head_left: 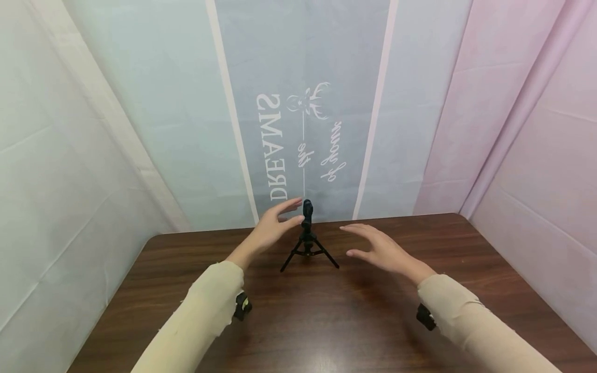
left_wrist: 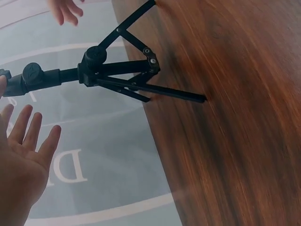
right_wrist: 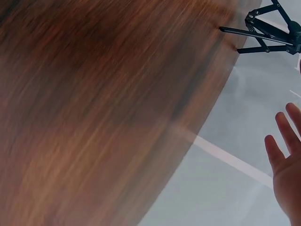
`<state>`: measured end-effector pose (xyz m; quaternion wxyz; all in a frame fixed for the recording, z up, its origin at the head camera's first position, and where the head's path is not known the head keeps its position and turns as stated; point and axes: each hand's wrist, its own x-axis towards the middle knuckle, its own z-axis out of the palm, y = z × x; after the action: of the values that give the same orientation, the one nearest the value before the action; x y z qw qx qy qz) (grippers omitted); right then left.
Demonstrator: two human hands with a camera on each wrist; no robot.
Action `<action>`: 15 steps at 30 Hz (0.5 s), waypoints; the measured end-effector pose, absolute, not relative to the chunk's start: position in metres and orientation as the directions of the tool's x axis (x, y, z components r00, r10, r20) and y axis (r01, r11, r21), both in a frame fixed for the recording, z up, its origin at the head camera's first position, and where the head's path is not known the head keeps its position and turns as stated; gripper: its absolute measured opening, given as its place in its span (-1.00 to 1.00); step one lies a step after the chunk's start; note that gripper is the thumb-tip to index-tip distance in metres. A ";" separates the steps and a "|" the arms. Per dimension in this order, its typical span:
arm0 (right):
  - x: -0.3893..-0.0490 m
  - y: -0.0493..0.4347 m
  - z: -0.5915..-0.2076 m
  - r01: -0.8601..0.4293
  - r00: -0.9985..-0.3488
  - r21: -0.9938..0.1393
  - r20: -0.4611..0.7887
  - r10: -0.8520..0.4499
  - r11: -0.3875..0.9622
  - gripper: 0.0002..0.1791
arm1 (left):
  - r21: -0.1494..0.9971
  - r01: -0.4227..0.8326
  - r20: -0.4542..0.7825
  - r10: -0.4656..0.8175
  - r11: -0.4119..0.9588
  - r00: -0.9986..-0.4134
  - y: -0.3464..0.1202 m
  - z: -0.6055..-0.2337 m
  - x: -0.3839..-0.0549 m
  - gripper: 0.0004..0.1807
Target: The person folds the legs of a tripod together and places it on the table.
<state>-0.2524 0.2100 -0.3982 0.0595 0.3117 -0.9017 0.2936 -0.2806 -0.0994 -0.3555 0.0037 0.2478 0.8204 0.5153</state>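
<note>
**Ungripped tripod (head_left: 307,238): a knock looks the main risk**

Left of the tripod, the left hand (head_left: 270,227) is loose, thumb and fingers apart; it grasps nothing, though whether it touches the tripod's top cannot be told. A bump there could tip it over, as it stands tall on thin legs (left_wrist: 164,91). Beneath the tripod is the table (head_left: 317,316), whose far edge looks close behind it, so a backward push might send a leg off. Right of the tripod, the right hand (head_left: 380,249) is also released, probably too far off to catch a fall. The tripod stands upright between both hands, nearer the left.
</note>
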 end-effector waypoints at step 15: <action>-0.265 0.197 -0.423 -0.543 -0.826 -0.640 0.289 -0.484 0.544 -0.40 | 0.869 0.350 0.207 0.384 0.351 -0.900 -0.083 -0.352 -0.289 -0.41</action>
<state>-0.2649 0.1965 -0.4227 0.0389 0.2926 -0.8777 0.3776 -0.2890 -0.0833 -0.3516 0.0162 0.2233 0.8217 0.5241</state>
